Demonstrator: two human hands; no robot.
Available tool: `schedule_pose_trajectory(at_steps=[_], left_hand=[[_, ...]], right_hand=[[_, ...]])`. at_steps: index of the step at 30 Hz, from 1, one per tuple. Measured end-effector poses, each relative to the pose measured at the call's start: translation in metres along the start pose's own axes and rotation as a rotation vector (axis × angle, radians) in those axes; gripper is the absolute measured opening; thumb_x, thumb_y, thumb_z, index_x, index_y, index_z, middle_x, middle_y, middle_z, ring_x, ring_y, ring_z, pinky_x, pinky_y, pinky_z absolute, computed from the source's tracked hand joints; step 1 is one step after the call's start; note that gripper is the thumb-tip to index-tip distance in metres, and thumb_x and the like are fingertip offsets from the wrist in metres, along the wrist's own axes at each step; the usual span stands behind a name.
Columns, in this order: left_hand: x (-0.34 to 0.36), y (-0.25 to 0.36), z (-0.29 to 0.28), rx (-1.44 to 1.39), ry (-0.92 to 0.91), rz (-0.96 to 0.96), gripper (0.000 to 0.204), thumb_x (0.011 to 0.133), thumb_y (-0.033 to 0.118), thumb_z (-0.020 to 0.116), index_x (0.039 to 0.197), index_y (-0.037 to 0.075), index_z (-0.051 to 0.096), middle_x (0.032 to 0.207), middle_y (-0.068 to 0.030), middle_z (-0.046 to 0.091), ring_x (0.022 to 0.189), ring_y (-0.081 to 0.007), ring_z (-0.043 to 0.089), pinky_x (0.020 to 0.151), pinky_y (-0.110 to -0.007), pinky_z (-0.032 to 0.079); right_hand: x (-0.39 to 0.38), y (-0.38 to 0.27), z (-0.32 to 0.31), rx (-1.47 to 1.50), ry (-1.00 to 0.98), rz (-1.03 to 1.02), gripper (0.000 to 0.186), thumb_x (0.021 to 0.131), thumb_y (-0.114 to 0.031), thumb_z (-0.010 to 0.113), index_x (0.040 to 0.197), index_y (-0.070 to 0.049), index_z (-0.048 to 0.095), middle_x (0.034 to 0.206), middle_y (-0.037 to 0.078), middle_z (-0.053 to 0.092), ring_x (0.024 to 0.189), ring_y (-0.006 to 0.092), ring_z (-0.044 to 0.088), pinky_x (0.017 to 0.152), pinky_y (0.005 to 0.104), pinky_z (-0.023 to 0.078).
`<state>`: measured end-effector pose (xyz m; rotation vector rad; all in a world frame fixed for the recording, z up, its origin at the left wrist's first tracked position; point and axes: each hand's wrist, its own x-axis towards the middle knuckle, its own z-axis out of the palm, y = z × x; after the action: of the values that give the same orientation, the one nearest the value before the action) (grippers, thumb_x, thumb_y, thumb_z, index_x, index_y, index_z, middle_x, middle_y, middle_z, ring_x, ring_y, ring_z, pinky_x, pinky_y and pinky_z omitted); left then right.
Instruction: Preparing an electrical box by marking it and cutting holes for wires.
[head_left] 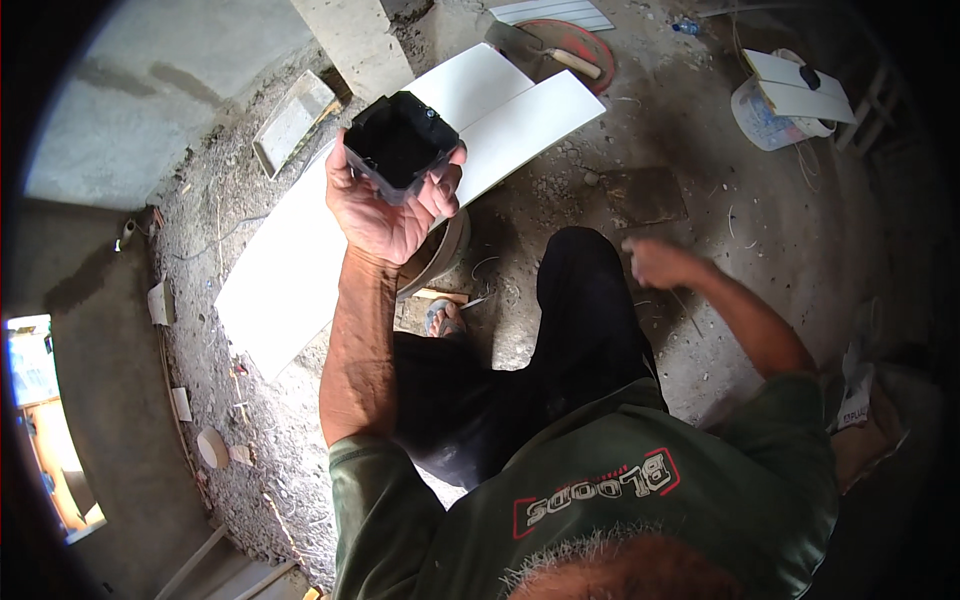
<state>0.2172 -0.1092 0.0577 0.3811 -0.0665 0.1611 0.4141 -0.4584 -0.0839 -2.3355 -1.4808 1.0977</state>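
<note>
My left hand [385,220] is raised over the white panels, its fingers wrapped round a square black electrical box [425,135]. The box's open, hollow side faces up, and a small screw shows at its rim. Beneath it, two long white panels [540,120] lie side by side across a round bucket [445,255]. Out to the right of my knee, my right hand [655,262] is closed, with the fingers curled. A thin dark line shows just below it; whether the hand holds that or anything else is hidden.
A trowel [575,62] rests on a red round tub lid [605,45] beyond the panels. At the far right stands a white bucket [765,115] with panel pieces [800,85] on top. Rubble [215,300] covers the ground along the left wall. A board frame [295,122] leans there.
</note>
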Motion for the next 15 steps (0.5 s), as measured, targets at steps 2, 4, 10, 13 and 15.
schedule_pose_trajectory(at_steps=[2,4,10,13,15], left_hand=[[0.001,0.003,-0.006,0.063,-0.047,0.02,0.086,0.086,0.07,0.047,0.121,-0.008,0.054,0.097,-0.0333,0.06,0.073,-0.0389,0.066,0.067,-0.048,0.061],[0.005,-0.001,0.0,0.088,-0.026,0.011,0.089,0.085,0.072,0.046,0.118,-0.009,0.054,0.101,-0.0355,0.06,0.08,-0.0414,0.066,0.072,-0.054,0.062],[0.006,0.0,-0.002,0.2,0.012,0.011,0.091,0.086,0.071,0.048,0.128,-0.01,0.046,0.115,-0.0383,0.056,0.091,-0.0434,0.067,0.074,-0.052,0.062],[0.013,-0.006,-0.008,0.1,-0.128,-0.063,0.092,0.086,0.067,0.053,0.134,-0.011,0.04,0.121,-0.0401,0.05,0.094,-0.0471,0.063,0.079,-0.055,0.059],[0.014,-0.009,-0.007,0.064,-0.157,-0.081,0.095,0.086,0.067,0.052,0.135,-0.013,0.036,0.12,-0.0386,0.052,0.093,-0.0464,0.063,0.077,-0.056,0.06]], right_hand=[[0.009,0.012,0.032,-0.115,0.046,0.054,0.019,0.089,-0.006,0.05,0.098,0.006,0.062,0.077,0.019,0.069,0.074,0.0289,0.07,0.064,0.0423,0.055],[0.041,0.018,0.03,0.072,-0.984,1.07,0.023,0.09,-0.009,0.054,0.102,0.009,0.062,0.077,0.024,0.069,0.067,0.0321,0.071,0.065,0.0413,0.058],[-0.019,0.015,-0.005,0.426,0.182,0.262,0.031,0.097,-0.024,0.053,0.082,0.001,0.064,0.06,0.008,0.062,0.046,0.016,0.059,0.045,0.0295,0.048],[-0.004,-0.036,-0.068,0.391,0.348,0.082,0.031,0.098,-0.026,0.053,0.082,-0.002,0.063,0.06,0.006,0.059,0.049,0.0105,0.055,0.048,0.0291,0.044],[0.008,-0.065,-0.101,0.173,0.527,-0.203,0.029,0.096,-0.026,0.057,0.085,0.0,0.064,0.06,0.007,0.058,0.057,0.0104,0.058,0.053,0.0308,0.045]])
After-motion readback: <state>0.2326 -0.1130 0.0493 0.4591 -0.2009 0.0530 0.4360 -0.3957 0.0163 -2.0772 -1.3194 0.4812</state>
